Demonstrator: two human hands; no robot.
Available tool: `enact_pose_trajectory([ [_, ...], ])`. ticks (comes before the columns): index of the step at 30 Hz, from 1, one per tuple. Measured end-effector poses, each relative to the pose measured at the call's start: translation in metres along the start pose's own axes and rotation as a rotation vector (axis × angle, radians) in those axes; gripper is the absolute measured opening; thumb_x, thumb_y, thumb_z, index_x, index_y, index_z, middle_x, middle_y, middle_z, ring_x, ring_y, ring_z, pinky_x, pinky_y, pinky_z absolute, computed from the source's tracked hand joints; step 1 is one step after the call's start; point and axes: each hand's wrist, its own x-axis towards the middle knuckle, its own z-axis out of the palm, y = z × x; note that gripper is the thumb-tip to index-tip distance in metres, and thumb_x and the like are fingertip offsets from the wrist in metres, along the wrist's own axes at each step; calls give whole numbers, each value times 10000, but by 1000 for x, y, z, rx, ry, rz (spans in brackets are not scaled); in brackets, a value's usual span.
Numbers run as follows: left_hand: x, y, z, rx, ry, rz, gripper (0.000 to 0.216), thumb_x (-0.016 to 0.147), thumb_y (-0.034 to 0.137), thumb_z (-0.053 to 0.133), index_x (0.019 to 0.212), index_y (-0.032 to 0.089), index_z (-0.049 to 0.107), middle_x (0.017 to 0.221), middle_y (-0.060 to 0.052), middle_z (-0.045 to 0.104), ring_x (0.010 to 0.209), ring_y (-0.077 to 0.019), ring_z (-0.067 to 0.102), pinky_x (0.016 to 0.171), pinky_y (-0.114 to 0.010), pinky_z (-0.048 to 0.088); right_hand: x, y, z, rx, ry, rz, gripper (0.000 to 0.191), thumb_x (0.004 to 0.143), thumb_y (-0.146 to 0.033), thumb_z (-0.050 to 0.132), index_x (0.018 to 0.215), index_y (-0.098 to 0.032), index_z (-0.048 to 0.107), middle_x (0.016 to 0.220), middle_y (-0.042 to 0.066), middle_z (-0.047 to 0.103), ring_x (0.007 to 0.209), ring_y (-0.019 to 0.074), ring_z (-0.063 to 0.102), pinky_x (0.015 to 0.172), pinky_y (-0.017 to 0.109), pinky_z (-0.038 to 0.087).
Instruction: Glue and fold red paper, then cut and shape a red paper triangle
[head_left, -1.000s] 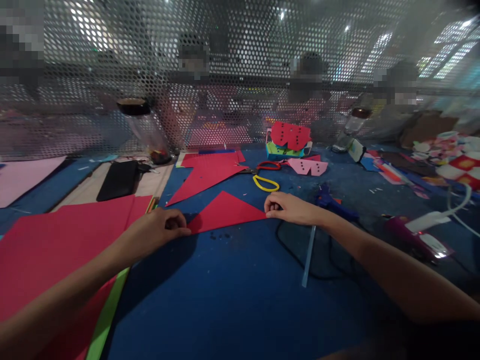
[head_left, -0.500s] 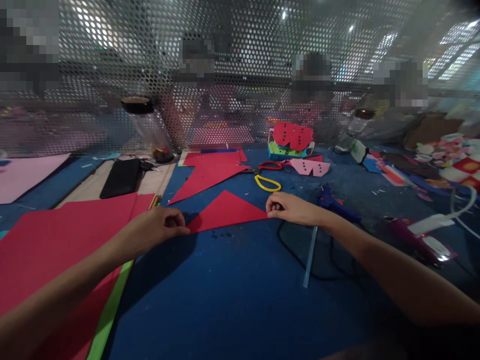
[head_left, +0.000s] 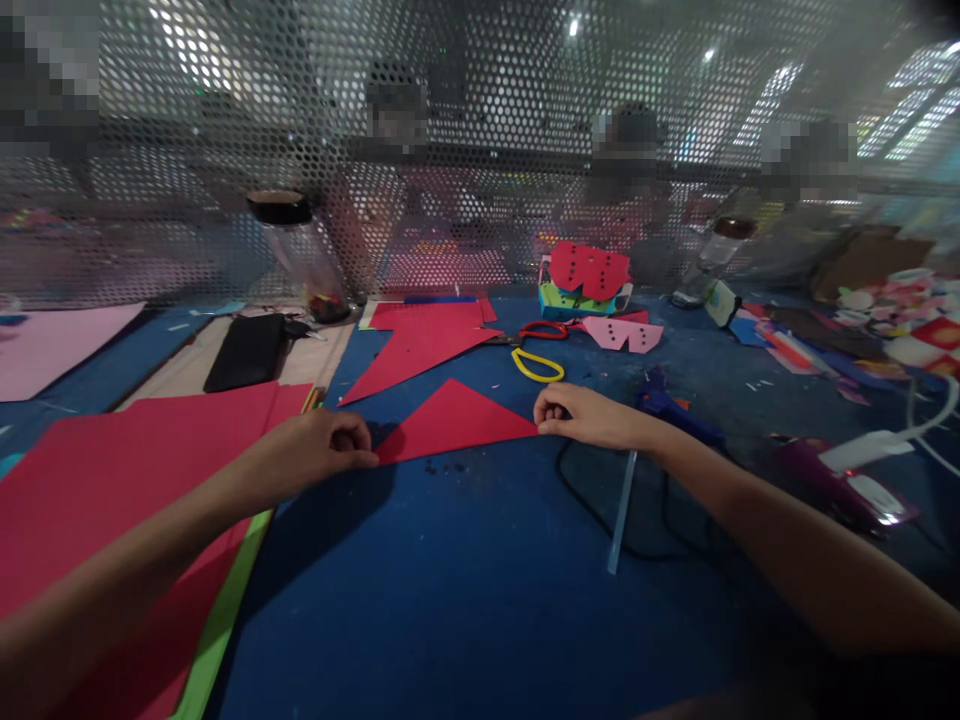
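Observation:
A red paper triangle (head_left: 454, 425) lies on the blue table, its long edge towards me and its peak pointing away. My left hand (head_left: 330, 450) pinches its left corner between thumb and fingers. At the opposite corner, my right hand (head_left: 564, 412) is closed on the tip with curled fingers. Just beyond the triangle are a larger red paper piece (head_left: 420, 345) and scissors (head_left: 537, 367) with one red and one yellow handle loop. The scissors' blades are partly hidden by the red paper.
Red sheets (head_left: 142, 460) are stacked under my left forearm. A black phone-like wallet (head_left: 246, 352) and a glass jar (head_left: 304, 260) stand behind. A blue glue gun (head_left: 671, 408) with a glue stick (head_left: 622, 515) lies near my right arm. Perforated metal (head_left: 480, 200) screens the back, with people beyond.
Both hands keep their hold on the triangle's corners, and the paper stays in place. Only the camera's view has shifted very slightly.

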Motion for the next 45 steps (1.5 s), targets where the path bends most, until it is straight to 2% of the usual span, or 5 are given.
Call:
enact_pose_trajectory([
  [13, 1, -4, -2, 12, 5, -26, 382, 731, 615, 730, 770, 236, 699, 663, 11, 655, 633, -173, 596, 543, -265, 376, -1, -2, 0, 11, -1, 5, 35, 873, -217, 626, 890, -196, 648, 908, 26, 676, 797, 153, 611, 718, 273, 457],
  [22, -2, 1, -1, -52, -24, 137, 225, 815, 451, 675, 832, 227, 695, 794, -12, 685, 753, -190, 621, 666, -283, 438, -1, -1, 0, 13, 6, -10, 28, 870, -210, 628, 885, -197, 648, 916, 29, 672, 821, 161, 609, 735, 283, 471],
  [29, -8, 14, 0, -8, -4, 178, 155, 843, 331, 595, 885, 239, 713, 932, -28, 708, 857, -202, 640, 752, -298, 467, 0, 0, -1, 26, -14, -4, 45, 874, -235, 633, 894, -198, 649, 919, 35, 670, 811, 165, 600, 727, 288, 451],
  [41, -25, 38, 15, 144, 151, 267, 229, 885, 197, 447, 944, 208, 668, 953, -39, 669, 810, -182, 610, 719, -299, 442, 1, 2, 0, 13, -9, -11, 39, 871, -235, 640, 891, -204, 649, 915, 28, 672, 803, 163, 599, 714, 290, 443],
  [45, -24, 42, 26, 109, 201, 278, 179, 931, 297, 502, 967, 224, 662, 1006, -33, 661, 803, -177, 602, 697, -292, 437, 1, 3, 1, 17, -3, -10, 42, 869, -233, 641, 897, -204, 653, 922, 30, 674, 803, 164, 598, 710, 293, 449],
])
